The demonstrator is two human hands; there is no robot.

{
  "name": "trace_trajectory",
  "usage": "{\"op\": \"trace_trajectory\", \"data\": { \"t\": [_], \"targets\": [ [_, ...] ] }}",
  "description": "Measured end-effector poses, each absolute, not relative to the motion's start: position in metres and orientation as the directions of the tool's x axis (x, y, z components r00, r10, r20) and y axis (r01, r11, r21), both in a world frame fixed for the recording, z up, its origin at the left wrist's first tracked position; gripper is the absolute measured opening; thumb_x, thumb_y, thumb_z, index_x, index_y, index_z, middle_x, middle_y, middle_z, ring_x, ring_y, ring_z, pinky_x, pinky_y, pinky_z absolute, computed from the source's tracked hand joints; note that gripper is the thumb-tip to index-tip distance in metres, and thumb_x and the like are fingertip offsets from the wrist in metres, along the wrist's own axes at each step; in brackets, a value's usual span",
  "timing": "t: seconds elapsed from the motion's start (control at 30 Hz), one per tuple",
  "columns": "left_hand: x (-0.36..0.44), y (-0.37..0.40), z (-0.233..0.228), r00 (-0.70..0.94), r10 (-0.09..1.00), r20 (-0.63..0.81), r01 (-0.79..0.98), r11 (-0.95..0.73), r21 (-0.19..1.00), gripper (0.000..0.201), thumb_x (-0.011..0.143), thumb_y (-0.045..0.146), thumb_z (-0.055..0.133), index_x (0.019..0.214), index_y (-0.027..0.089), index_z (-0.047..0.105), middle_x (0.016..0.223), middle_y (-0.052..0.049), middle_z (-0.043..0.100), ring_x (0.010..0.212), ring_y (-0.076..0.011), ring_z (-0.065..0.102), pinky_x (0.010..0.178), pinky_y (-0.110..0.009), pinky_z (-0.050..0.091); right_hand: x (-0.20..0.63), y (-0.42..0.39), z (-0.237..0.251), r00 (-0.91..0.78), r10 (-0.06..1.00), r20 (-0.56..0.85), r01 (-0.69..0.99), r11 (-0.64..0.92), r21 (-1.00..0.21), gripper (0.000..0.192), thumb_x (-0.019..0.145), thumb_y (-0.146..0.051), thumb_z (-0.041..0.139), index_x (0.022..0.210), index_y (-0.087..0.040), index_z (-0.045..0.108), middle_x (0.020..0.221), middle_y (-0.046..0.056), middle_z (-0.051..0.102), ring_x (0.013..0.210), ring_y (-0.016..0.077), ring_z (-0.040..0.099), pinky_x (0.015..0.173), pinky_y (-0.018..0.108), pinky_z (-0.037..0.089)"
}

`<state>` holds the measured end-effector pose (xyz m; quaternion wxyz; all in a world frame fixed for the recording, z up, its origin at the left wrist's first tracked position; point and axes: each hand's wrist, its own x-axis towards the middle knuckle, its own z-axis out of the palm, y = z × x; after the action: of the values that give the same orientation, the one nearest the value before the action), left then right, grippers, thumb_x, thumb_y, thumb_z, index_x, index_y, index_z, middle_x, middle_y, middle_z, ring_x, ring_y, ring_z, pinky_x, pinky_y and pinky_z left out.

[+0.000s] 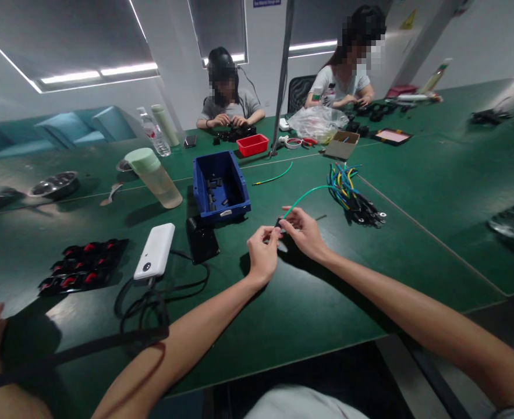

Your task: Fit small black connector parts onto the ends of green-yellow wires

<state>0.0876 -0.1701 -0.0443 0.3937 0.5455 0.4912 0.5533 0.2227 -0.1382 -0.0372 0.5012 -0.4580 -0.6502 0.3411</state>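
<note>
A green surface (309, 302) is seen from above, with two bare forearms reaching in from its near edge. The left hand (263, 253) and the right hand (305, 233) are brought together over the middle of the surface, almost touching. The end of a green wire (302, 198) is pinched in the fingers of the right hand, with a small dark piece at its tip; the fingers of the left hand are closed on that same tip. From the hands, the wire is led away toward the far right.

To the left of the hands, a white phone (155, 250) is laid flat, with a black cable (152, 297) coiled beside it and a small black block (202, 240) next to it. Nearer the left edge, a cluster of black and red parts (82, 265) is spread out.

Just beyond the hands, a blue bin (220, 187) holding small dark pieces is placed, with a pale green bottle (154, 176) tilted to its left. To the right, a bundle of coloured wires (350, 195) is laid.

At the far edge, two seated people are seen working, with a red tray (252, 144) before them.
</note>
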Motion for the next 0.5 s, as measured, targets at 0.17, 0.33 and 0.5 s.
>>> {"op": "trace_trajectory", "data": {
  "t": [0.17, 0.33, 0.5],
  "targets": [
    [0.087, -0.171, -0.043, -0.107, 0.973, 0.203, 0.115, -0.19, 0.975, 0.028, 0.086, 0.041, 0.053, 0.08, 0.015, 0.063, 0.073, -0.005, 0.067, 0.064, -0.0134, 0.062, 0.061, -0.024, 0.047, 0.212, -0.134, -0.042, -0.038, 0.96, 0.279, 0.108, 0.282, -0.953, 0.047, 0.076, -0.042, 0.066, 0.115, -0.018, 0.056, 0.071, -0.002, 0.06, 0.06, 0.0112, 0.056, 0.055, 0.024, 0.047],
    [0.089, -0.169, -0.043, -0.036, 0.982, 0.187, 0.119, -0.182, 0.976, 0.027, 0.087, 0.04, 0.053, 0.083, 0.015, 0.063, 0.079, -0.007, 0.069, 0.067, -0.0147, 0.064, 0.06, -0.024, 0.048, 0.205, -0.137, -0.045, 0.09, 0.964, 0.249, 0.003, 0.25, -0.968, 0.045, 0.074, -0.042, 0.066, 0.112, -0.018, 0.057, 0.064, -0.005, 0.055, 0.051, 0.0092, 0.052, 0.049, 0.023, 0.045],
    [0.092, -0.165, -0.045, 0.056, 0.985, 0.165, 0.267, -0.174, 0.948, 0.025, 0.088, 0.038, 0.05, 0.088, 0.016, 0.061, 0.077, -0.007, 0.07, 0.062, -0.0138, 0.064, 0.059, -0.024, 0.046, 0.211, -0.137, -0.048, 0.181, 0.952, 0.249, 0.0, 0.253, -0.967, 0.049, 0.075, -0.039, 0.064, 0.116, -0.016, 0.054, 0.059, -0.007, 0.051, 0.049, 0.0074, 0.046, 0.048, 0.021, 0.039]
  ]
}}
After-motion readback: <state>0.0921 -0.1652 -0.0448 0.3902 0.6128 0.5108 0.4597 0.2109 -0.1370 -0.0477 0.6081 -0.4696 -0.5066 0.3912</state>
